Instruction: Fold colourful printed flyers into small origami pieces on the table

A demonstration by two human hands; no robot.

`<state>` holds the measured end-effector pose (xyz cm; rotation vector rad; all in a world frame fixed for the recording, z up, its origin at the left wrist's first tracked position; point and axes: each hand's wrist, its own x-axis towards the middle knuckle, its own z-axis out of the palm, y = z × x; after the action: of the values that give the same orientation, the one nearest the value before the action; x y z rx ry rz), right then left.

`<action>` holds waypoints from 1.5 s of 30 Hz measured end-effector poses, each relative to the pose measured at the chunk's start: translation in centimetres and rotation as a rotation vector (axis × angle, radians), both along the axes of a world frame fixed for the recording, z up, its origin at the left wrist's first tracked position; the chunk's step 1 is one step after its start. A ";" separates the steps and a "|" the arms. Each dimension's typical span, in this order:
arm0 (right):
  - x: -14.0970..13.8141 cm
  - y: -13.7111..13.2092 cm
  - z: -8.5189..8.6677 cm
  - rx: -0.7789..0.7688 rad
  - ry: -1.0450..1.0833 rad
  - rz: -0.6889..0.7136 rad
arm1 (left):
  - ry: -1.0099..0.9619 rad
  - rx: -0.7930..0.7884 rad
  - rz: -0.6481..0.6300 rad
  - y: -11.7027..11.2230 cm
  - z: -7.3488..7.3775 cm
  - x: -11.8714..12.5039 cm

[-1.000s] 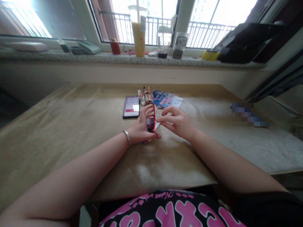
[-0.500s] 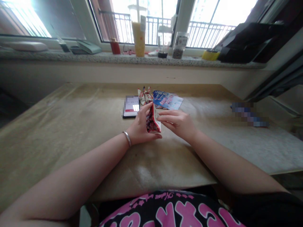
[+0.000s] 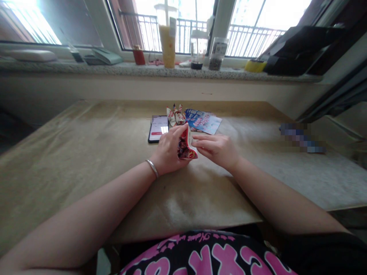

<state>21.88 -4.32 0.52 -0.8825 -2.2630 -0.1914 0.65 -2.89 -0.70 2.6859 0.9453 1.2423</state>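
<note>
My left hand (image 3: 169, 151), with a silver bangle at the wrist, is closed around a folded piece of printed paper (image 3: 186, 148). Dark red pictures cover one face of this paper, and its other face is white with a red edge. At the paper's right edge, my right hand (image 3: 216, 149) pinches it between thumb and fingers. Just behind stands a pointed, folded paper shape (image 3: 175, 115) in white and red. A phone (image 3: 155, 131) with a lit screen lies to the left of it, partly behind my left hand. Blue printed leaflets (image 3: 205, 121) lie fanned out to the right.
The table (image 3: 114, 160) has a shiny beige cover. A blurred blue packet-like thing (image 3: 301, 138) lies at the far right. Along the granite windowsill (image 3: 109, 68) stand a tall yellow drink cup (image 3: 168, 46), a red-capped jar (image 3: 139, 55), two clear containers and a black bag (image 3: 301, 51).
The folded paper has turned a little, so more of its right-hand flap shows. My left thumb has drawn in beneath the paper, while my right hand keeps pinching its edge.
</note>
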 end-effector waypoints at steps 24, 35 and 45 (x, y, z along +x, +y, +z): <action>0.8 1.3 -0.6 -0.099 0.478 -0.004 | -0.820 -1.037 -0.104 1.7 -0.7 -0.2; 1.0 1.6 -1.1 -0.013 0.527 -0.020 | -0.899 -1.387 -0.150 0.9 0.3 0.0; 1.3 1.7 -0.7 0.206 0.059 -0.060 | -0.676 -1.126 0.001 1.6 -0.1 -0.2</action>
<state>23.22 -2.61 -0.21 -0.8364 -2.1190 -0.4124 0.47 -1.29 -0.76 1.2947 1.0487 1.0103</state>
